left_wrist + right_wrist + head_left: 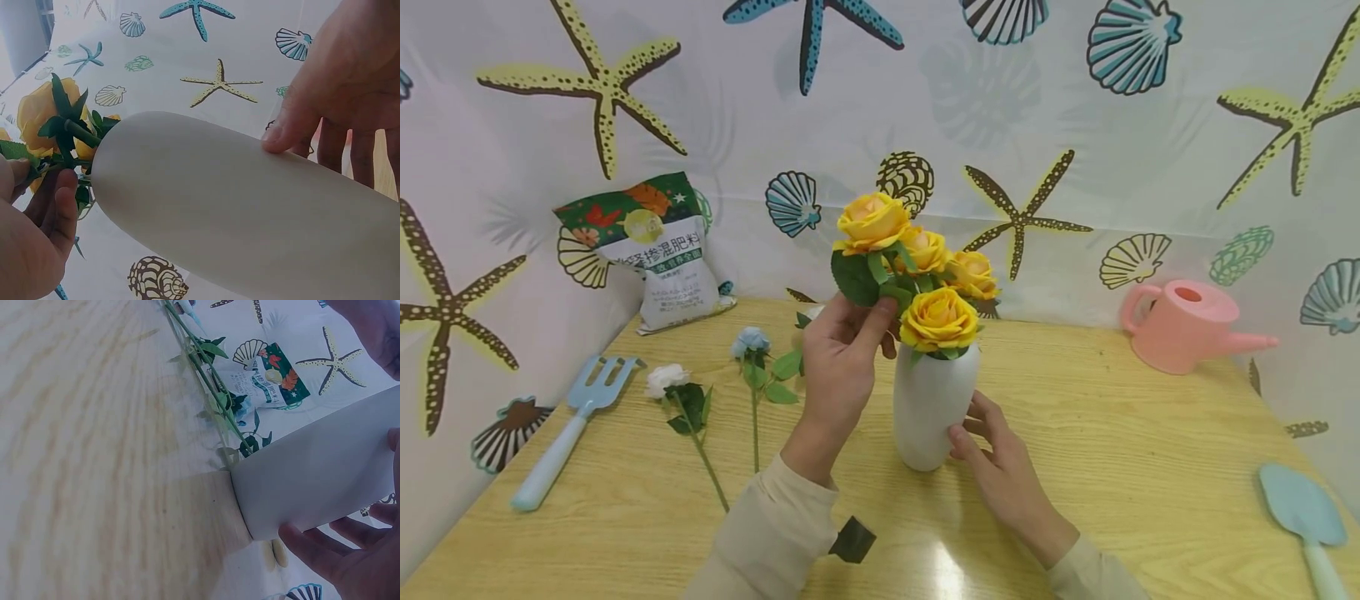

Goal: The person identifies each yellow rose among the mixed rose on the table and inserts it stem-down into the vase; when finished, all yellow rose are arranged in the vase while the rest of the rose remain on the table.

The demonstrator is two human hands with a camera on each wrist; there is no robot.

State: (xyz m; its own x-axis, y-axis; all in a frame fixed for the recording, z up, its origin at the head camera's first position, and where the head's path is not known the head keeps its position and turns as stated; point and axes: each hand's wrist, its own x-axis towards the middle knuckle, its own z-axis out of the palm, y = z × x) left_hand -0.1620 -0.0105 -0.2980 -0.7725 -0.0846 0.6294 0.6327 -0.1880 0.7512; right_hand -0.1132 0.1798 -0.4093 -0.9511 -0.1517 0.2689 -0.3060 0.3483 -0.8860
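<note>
A white vase (934, 408) stands on the table with several yellow artificial roses (940, 320) at its mouth. At the blooms, my left hand (841, 371) pinches green leafy stem parts (47, 164) between thumb and fingers, below the tallest yellow rose (872, 222). My right hand (1003, 471) holds the vase low on its right side; in the right wrist view its fingers (319, 553) lie along the vase wall. The left wrist view shows the right thumb (278, 137) against the vase. The stems inside the vase are hidden.
Left on the table lie a blue hand fork (576, 425), a white rose (667, 381) and a blue flower (751, 343). A fertilizer bag (677, 275) leans at the back left. A pink watering can (1183, 325) stands back right, and a blue trowel (1303, 504) lies front right.
</note>
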